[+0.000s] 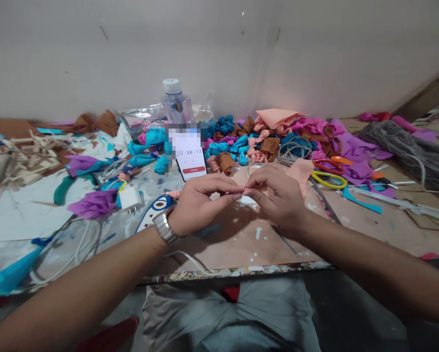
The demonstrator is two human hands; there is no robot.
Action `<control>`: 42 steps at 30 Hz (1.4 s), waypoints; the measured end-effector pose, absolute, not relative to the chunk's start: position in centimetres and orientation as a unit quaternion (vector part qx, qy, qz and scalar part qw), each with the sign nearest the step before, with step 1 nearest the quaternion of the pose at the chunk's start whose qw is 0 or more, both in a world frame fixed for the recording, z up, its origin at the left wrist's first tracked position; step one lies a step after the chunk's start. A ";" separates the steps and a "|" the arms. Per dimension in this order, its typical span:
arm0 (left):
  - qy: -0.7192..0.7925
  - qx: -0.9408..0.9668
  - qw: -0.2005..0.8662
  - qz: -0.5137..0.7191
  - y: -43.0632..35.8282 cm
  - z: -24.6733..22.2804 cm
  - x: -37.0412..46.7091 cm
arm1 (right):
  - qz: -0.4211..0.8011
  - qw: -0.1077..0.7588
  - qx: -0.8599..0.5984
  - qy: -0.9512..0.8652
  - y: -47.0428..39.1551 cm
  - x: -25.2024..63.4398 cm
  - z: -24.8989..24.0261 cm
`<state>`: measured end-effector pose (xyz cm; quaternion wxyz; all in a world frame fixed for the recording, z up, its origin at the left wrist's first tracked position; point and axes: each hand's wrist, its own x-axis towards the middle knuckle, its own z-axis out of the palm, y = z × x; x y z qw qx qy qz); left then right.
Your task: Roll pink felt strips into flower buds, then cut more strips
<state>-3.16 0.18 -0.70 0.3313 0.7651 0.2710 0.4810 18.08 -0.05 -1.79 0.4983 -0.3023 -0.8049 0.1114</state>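
Two forearms (94, 281), two hands (197, 203) meeting; one phone (190, 163), one bottle (177, 108)

The phone (190, 164) is displaying digits ending in 38:12. The bottle (177, 103) is carrying a label (177, 107) too blurred to read.

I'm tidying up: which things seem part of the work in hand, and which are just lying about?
Probably in use:
Left hand and right hand, fingertips meeting; anything pinched is unclear
Peach paper beside the right hand

Probably just lying about:
Phone
Bottle
White charger
Gray cord bundle
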 end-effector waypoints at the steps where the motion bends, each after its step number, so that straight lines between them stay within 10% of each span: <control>1: 0.270 0.760 0.344 0.480 0.2 -0.7 -3.2 | 0.111 0.501 -0.299 -0.804 -0.1 18.1 -1.8; 42: 0.220 0.760 0.434 0.431 0.2 -0.8 -3.7 | 0.114 0.535 -0.272 -0.792 -0.5 17.9 -1.2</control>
